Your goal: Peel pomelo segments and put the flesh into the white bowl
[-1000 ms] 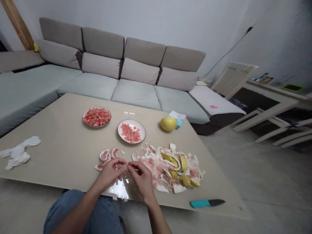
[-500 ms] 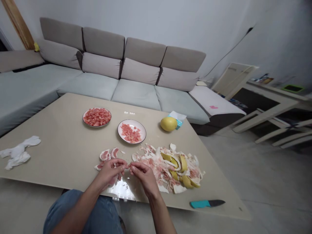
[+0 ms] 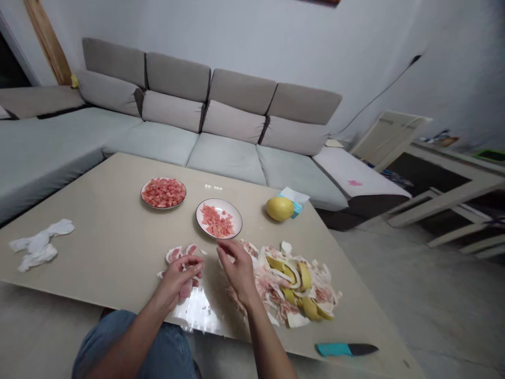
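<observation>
My left hand (image 3: 181, 279) is closed in a pinch over peeled pomelo segments (image 3: 173, 255) on the table. What its fingertips hold is too small to make out. A pink piece of pomelo (image 3: 185, 289) shows under that hand; whether it is gripped or lying there I cannot tell. Just below the nearer plate (image 3: 202, 225) is my right hand (image 3: 239, 266), thumb and forefinger apart, nothing visible between them. Small pink pomelo pieces (image 3: 218, 221) lie on this plate. Right of my right hand spreads a heap of pomelo peel and membrane (image 3: 292, 284).
A fuller plate of pomelo flesh (image 3: 163, 193) stands at the back left. At the back right, a whole yellow pomelo (image 3: 280, 208) sits against a tissue pack (image 3: 298, 200). A teal-handled knife (image 3: 347, 349) lies near the front right edge, crumpled white tissue (image 3: 41, 245) at the left.
My hands have come apart from their shared pinch. The right one moved up toward the nearer plate and its fingers opened; the left stayed over the segments. The view shifted slightly.
</observation>
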